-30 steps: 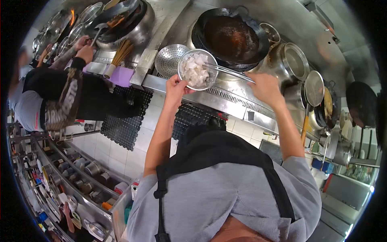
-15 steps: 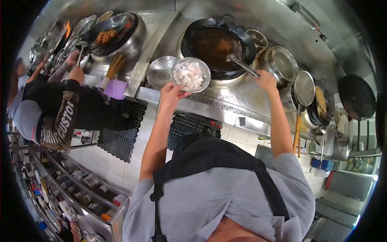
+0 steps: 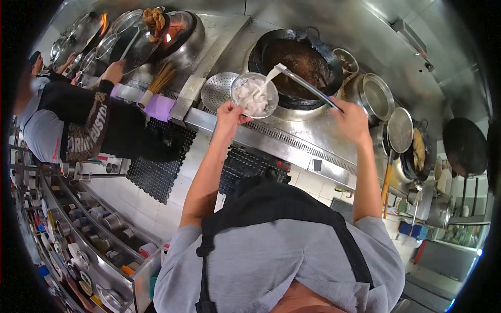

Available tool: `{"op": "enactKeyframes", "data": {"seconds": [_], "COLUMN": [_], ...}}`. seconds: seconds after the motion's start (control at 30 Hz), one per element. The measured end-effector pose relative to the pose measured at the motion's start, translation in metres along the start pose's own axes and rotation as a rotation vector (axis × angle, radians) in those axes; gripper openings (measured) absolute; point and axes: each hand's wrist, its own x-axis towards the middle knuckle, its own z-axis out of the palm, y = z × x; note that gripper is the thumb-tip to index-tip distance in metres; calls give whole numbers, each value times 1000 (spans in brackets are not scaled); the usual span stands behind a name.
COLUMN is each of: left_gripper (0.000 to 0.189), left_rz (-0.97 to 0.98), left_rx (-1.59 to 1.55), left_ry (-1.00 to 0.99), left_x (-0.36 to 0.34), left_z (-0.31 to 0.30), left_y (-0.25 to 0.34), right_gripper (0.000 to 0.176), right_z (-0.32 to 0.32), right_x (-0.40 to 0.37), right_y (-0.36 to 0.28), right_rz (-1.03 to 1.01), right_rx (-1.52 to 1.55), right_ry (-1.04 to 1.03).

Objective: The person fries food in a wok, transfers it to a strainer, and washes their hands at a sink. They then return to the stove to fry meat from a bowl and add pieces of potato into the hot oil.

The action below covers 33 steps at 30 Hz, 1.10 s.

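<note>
My left hand (image 3: 229, 119) grips the near rim of a metal bowl (image 3: 275, 99) filled with pale, coated pieces (image 3: 252, 97). In my right hand (image 3: 350, 121), fingers closed, is the dark handle of metal tongs (image 3: 308, 86). A whitish strip of food (image 3: 274, 73) hangs at the tips of the tongs, over the bowl's upper right edge. Behind the bowl, a black wok (image 3: 258, 60) holds dark brown oil (image 3: 297, 65). A perforated strainer (image 3: 213, 89) lies left of the bowl, partly behind it.
At the left, a co-worker (image 3: 94, 117) tilts another wok (image 3: 133, 52) with fried food near its rim. A bamboo brush (image 3: 156, 83) lies by a purple cloth (image 3: 159, 107). Steel pots (image 3: 377, 96), a mesh strainer (image 3: 400, 130) and a hanging wok (image 3: 464, 146) are on the right.
My right hand has drawn the tongs out of the oil, and their tips are now by the bowl with a strip. The co-worker's wok has been lifted and tilted.
</note>
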Motion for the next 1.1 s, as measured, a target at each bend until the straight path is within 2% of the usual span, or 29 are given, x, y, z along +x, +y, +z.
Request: {"op": "enactKeyframes", "data": {"seconds": [0.07,0.13,0.23,0.33,0.47,0.57,0.63,0.7,0.73,0.83,0.93,1.1], "left_gripper": [4,4,4,6,5,6,7,8,9,9,11,12], "left_rz": [-24,-51,-128,-102,-110,-71,-7,69,109,76,36,33], "left_rx": [-19,-28,-62,-136,-106,-81,-32,43,81,178,50,-43], "left_ry": [14,19,31,32,23,23,-5,-34,-55,-73,-49,7], "left_x": [-1,2,6,13,18,27,30,33,37,42,41,55], "left_z": [-2,-7,-4,0,5,10,12,8,9,11,12,-6], "left_y": [1,-1,-2,-3,2,8,11,13,16,27,35,15], "right_gripper": [34,35,37,37,39,44,45,44,44,41,39,35], "right_z": [0,31,64,75,81,53,20,-1,-3,19,8,-7], "right_x": [14,50,90,109,122,99,65,31,24,27,22,31], "right_y": [11,45,71,74,73,58,34,-7,-21,-20,-12,9], "right_rz": [-49,-65,15,240,321,210,-1,-83,-120,-249,-197,-93], "right_rx": [-10,10,-8,58,-63,-85,-120,-200,-241,-362,-311,-121], "right_ry": [70,85,100,48,-17,91,71,-56,-114,-45,18,139]}}
